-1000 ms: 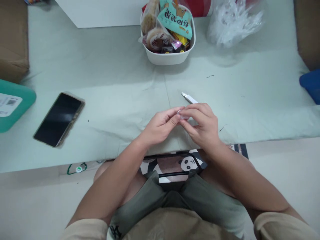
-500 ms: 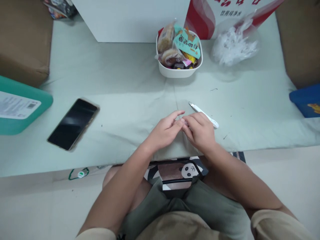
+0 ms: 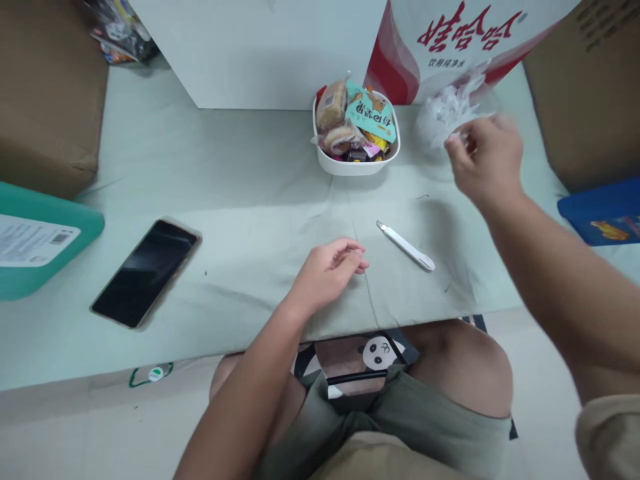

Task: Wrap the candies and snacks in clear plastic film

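My left hand (image 3: 333,270) rests low over the cloth near the front edge, fingers curled and thumb pressed against them. Whatever is in it, if anything, is hidden. Farther off to the right, my right hand (image 3: 483,157) is raised in a pinch in front of a clear container of crumpled white plastic scraps (image 3: 443,113). Something whitish shows by its fingertips, but blur keeps me from making it out. A white utility knife (image 3: 406,247) lies between the two hands, its blade tip pointing away to the left, touched by neither.
A white tub (image 3: 353,168) of wrapped snacks stands in front of a white and red carton (image 3: 270,60). At the left lie a phone (image 3: 146,273) and a green container (image 3: 45,267). A blue box (image 3: 607,213) and brown cartons (image 3: 575,100) flank the right side.
My hands have parted. The right one has moved away and right, up to the scraps; the left stays near the front edge. The view has tilted up slightly.
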{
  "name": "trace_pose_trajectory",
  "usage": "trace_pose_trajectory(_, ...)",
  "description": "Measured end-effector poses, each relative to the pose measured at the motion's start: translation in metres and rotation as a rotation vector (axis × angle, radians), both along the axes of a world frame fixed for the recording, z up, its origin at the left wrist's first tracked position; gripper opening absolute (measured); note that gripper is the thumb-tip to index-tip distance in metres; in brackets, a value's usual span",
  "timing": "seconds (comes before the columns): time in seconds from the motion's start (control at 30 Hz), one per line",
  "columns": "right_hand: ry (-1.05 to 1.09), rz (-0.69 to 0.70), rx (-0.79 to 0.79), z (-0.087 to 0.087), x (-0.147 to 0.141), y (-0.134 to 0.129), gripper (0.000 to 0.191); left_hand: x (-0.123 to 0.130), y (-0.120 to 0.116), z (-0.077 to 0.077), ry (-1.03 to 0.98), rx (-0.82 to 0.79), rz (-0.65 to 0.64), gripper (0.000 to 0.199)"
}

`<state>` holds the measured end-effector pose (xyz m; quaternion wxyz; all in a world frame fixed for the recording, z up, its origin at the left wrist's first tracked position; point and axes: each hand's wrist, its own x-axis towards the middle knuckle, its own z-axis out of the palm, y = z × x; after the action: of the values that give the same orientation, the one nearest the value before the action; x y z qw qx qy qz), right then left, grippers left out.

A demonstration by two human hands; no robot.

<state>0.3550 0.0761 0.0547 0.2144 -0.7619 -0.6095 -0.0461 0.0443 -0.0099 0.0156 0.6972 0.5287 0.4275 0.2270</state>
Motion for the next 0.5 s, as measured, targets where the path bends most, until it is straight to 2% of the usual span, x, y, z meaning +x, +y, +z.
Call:
trace_pose_trajectory(0.07, -0.066, -0.071, -0.083, 0.012, 0.014, 0.029, 0.048, 0.002, 0.003, 0.000, 0.025, 0.002, -0.008, 0.023)
trace_pose_trajectory(0.2, -0.102, -0.225, -0.129, 0.029, 0.037, 0.069, 0.042, 0.004, 0.008, -0.003, 0.040, 0.009, -0.005, 0.023)
trace_pose_trajectory(0.3, -0.120, -0.309, -0.183, 0.031, 0.055, 0.080, 0.053, 0.002, 0.011, -0.007, 0.051, 0.010, 0.004, 0.024)
trace_pose_trajectory(0.4, -0.147, -0.307, -0.247, 0.028, 0.068, 0.082, 0.064, 0.000, 0.014, -0.009, 0.046, -0.004, 0.014, 0.026)
trace_pose_trajectory(0.5, -0.200, -0.294, -0.294, 0.029, 0.067, 0.083, 0.066, 0.000, 0.015, -0.008, 0.029, -0.014, 0.027, 0.026)
